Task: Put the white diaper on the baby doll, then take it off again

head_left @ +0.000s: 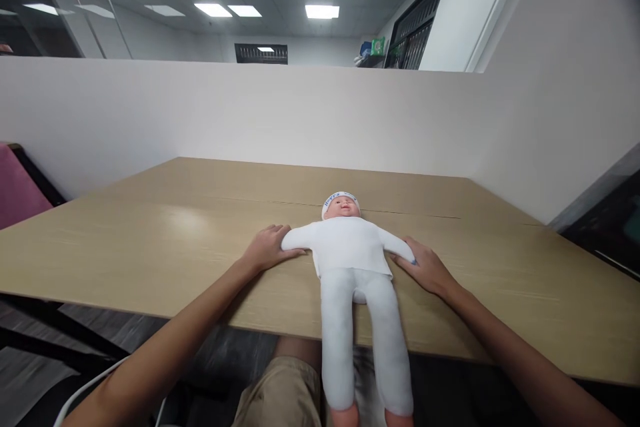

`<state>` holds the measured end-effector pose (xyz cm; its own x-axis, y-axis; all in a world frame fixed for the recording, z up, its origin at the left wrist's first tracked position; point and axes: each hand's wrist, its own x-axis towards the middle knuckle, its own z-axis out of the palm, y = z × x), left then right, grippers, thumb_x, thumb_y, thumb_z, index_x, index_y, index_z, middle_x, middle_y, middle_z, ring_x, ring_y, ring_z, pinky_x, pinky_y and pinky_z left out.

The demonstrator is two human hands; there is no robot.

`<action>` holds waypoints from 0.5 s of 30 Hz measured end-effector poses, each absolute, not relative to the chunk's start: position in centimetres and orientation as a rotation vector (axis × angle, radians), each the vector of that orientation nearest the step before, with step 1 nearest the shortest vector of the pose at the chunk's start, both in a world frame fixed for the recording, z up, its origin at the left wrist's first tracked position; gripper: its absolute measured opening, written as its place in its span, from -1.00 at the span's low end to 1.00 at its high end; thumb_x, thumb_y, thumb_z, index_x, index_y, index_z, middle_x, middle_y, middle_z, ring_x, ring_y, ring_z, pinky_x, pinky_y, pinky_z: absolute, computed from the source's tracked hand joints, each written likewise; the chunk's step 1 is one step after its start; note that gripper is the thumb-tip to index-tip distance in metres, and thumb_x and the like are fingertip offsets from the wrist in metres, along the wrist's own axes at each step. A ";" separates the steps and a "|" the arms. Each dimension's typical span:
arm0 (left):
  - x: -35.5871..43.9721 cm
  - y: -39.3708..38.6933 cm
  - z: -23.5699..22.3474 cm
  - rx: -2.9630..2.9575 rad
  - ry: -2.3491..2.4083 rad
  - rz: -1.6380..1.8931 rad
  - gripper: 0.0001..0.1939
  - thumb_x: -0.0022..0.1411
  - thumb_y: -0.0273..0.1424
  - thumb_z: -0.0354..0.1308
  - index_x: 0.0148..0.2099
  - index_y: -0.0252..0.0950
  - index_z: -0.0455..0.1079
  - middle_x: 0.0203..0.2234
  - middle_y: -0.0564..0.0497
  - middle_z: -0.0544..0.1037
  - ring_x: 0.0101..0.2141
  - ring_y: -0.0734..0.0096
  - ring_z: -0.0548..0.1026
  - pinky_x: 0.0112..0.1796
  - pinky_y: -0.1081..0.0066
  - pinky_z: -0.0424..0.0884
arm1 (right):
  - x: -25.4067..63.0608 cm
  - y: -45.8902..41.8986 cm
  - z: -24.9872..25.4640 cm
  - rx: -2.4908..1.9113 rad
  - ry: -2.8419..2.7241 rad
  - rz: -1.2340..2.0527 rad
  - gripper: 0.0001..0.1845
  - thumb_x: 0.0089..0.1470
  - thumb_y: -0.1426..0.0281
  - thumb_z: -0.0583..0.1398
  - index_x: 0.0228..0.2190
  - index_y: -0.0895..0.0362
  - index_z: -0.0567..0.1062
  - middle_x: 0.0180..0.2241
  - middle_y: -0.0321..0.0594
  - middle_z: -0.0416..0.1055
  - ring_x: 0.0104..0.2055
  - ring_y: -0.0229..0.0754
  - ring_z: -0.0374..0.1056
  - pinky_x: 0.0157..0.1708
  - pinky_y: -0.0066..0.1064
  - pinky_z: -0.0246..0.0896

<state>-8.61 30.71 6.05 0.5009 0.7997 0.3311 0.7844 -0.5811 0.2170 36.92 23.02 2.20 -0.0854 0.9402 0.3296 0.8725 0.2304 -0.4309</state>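
Observation:
A baby doll (351,247) lies on its back with its head toward the far side of the table. It wears a white long-sleeved top, white trousers (337,327) and a white cap (332,199) with blue lettering. Both legs hang past the near table edge, and the bare feet reach the bottom of the view. My left hand (269,248) is closed around the end of the sleeve on the left, its thumb along the underside. On the other side, my right hand (425,267) grips the opposite sleeve end. The doll's arms are spread outward; its hands are hidden.
The wooden table (150,233) has a seam across it and meets a low white partition (250,113) behind. A pink chair back (20,187) stands at the left. A dark object (610,220) is by the right wall. My legs are under the near edge.

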 end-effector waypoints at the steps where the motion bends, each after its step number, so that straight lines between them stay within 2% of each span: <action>1: -8.8 31.4 5.9 2.665 1.423 0.649 -0.34 0.27 0.32 0.17 -0.07 -0.20 0.43 -0.18 -0.16 0.64 -0.10 -0.02 0.57 -0.08 0.19 0.44 | 36.9 23.7 2.1 -1.660 -1.963 0.146 -0.64 0.28 0.10 0.18 -0.04 0.05 0.52 -0.16 -0.13 0.64 -0.19 0.03 0.54 -0.18 -0.24 0.35; 10: -8.6 38.7 5.5 2.533 1.520 0.741 -0.28 0.21 0.36 0.20 -0.03 -0.21 0.45 -0.14 -0.14 0.68 -0.14 0.01 0.61 -0.15 0.23 0.44 | 37.7 30.7 0.9 -1.686 -1.909 0.102 -0.60 0.18 0.20 0.22 0.03 0.01 0.47 -0.15 -0.16 0.66 -0.22 0.03 0.56 -0.21 -0.26 0.34; 15: -7.9 43.1 5.4 2.527 1.473 0.797 -0.26 0.22 0.33 0.23 0.08 -0.19 0.44 -0.07 -0.13 0.69 -0.08 -0.02 0.63 -0.09 0.20 0.46 | 38.1 34.7 1.0 -1.652 -1.902 0.055 -0.56 0.16 0.24 0.20 0.07 0.02 0.43 -0.03 -0.13 0.63 -0.12 0.06 0.56 -0.15 -0.22 0.37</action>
<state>-7.89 43.09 5.42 0.3915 0.8363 0.3838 0.7788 -0.5233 0.3458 38.09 34.67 0.97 -0.0337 0.9098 0.4137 0.8842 0.2201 -0.4120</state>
